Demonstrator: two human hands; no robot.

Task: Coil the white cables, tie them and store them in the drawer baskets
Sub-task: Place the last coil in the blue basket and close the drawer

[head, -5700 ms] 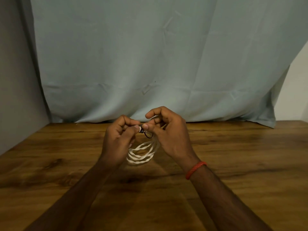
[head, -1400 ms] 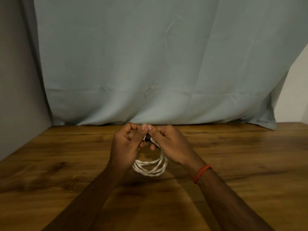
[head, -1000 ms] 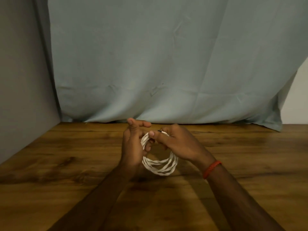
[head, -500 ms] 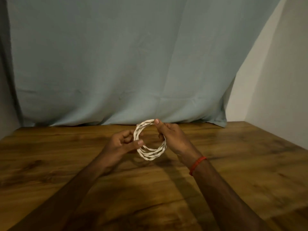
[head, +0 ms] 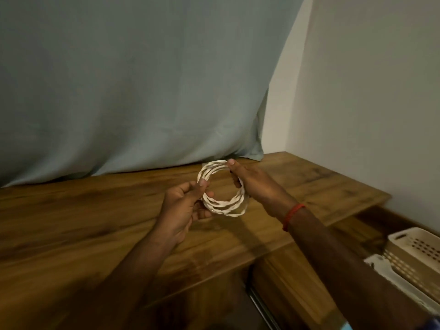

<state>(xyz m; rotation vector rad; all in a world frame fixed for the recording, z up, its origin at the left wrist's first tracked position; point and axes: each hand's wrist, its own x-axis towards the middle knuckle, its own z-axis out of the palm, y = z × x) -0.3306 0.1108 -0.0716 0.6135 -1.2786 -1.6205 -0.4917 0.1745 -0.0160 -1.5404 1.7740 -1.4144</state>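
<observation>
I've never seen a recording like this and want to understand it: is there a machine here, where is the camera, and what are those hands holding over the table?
There is no machine. A person wears one wide-angle camera on the head, so you look forward and down along their own arms. The left hand pinches the left side of a coiled white cable. The right hand, with a red band at its wrist, grips the coil's upper right side. The coil is held in the air above the wooden table, not lying on it. A pale curtain hangs behind. At the lower right, below the tabletop, sit cream perforated baskets, probably where the cable will go.
</observation>
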